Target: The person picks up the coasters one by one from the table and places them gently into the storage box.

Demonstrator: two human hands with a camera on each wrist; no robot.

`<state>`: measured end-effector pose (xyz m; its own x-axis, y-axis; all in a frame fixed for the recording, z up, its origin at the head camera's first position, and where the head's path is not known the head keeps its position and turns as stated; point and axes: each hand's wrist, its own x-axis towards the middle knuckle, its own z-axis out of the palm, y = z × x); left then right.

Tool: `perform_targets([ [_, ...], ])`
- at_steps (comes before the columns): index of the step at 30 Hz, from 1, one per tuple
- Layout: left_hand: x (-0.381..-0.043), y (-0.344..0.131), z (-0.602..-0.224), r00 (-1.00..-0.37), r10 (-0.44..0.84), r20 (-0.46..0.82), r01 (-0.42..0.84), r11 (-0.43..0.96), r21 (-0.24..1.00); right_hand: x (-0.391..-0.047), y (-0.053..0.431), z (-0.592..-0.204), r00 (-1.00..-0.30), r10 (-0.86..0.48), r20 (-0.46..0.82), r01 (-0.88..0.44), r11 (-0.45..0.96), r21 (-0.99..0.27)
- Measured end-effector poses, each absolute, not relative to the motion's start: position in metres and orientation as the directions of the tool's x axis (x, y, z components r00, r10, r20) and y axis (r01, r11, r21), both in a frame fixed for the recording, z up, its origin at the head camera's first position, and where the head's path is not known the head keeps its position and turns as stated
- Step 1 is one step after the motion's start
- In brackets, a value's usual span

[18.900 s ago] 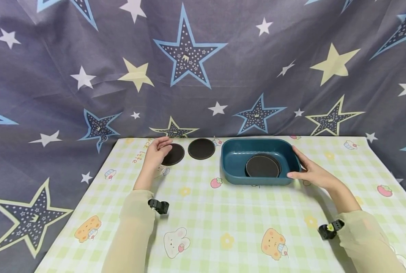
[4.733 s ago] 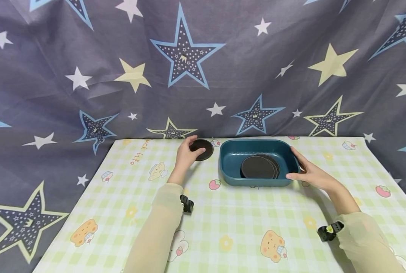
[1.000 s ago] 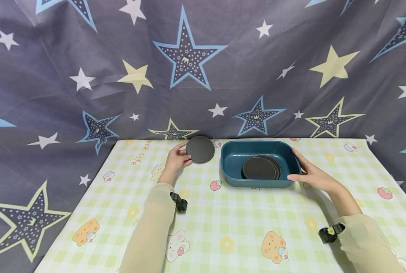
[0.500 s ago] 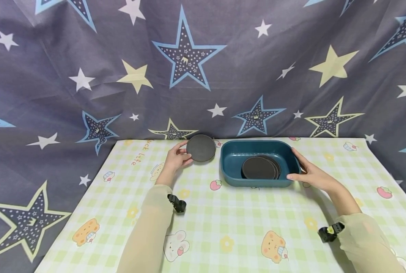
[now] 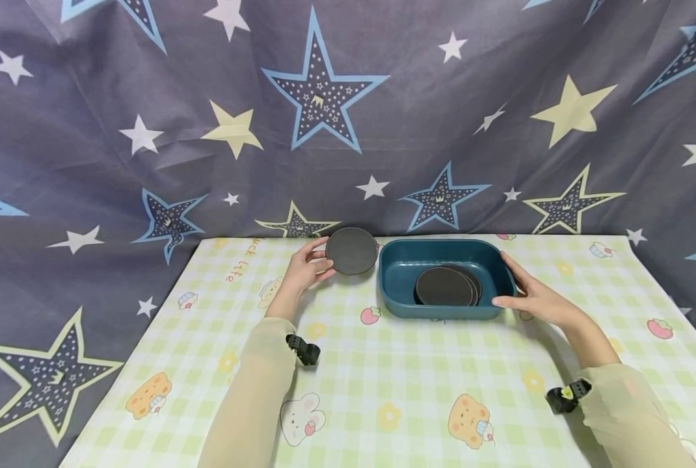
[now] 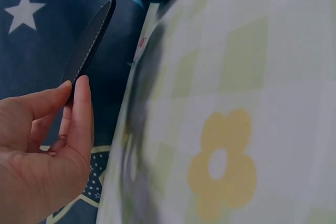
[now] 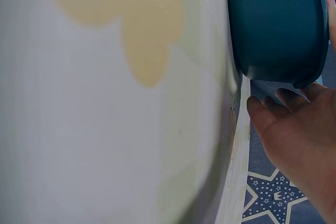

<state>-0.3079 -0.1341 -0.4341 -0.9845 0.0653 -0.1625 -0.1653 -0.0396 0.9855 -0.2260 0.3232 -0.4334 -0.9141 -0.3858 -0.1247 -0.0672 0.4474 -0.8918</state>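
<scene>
In the head view my left hand (image 5: pixel 304 270) pinches a round black coaster (image 5: pixel 352 251) by its left edge, raised above the table just left of the teal rectangular container (image 5: pixel 409 311). The left wrist view shows this coaster (image 6: pixel 89 43) edge-on and tilted, with pale stitching round its rim, between thumb and fingers. Inside the container lie stacked black coasters (image 5: pixel 444 286), slightly fanned; how many is unclear. My right hand (image 5: pixel 541 302) holds the container's right end, thumb at the front corner and fingers along the side. The right wrist view shows the container (image 7: pixel 281 24) above those fingers.
A green-and-white checked cloth (image 5: pixel 348 364) with cartoon prints covers the table. Close behind its far edge hangs a dark curtain (image 5: pixel 395 169) with stars. Each forearm carries a small black wrist camera, the left camera (image 5: pixel 304 351) and the right camera (image 5: pixel 567 396).
Earlier, two coasters lay left of the container; one joined the stack. My left hand has lifted the other and moved it slightly right and up. My right hand has stayed put.
</scene>
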Motion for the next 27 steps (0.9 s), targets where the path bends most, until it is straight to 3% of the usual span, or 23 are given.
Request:
perform_targets([
  [27, -0.301, -0.126, -0.413, -0.992, 0.094, -0.089, -0.092, -0.029, 0.995, -0.226, 0.324, -0.434, -0.914, -0.388, -0.117, -0.077, 0.450, -0.890],
])
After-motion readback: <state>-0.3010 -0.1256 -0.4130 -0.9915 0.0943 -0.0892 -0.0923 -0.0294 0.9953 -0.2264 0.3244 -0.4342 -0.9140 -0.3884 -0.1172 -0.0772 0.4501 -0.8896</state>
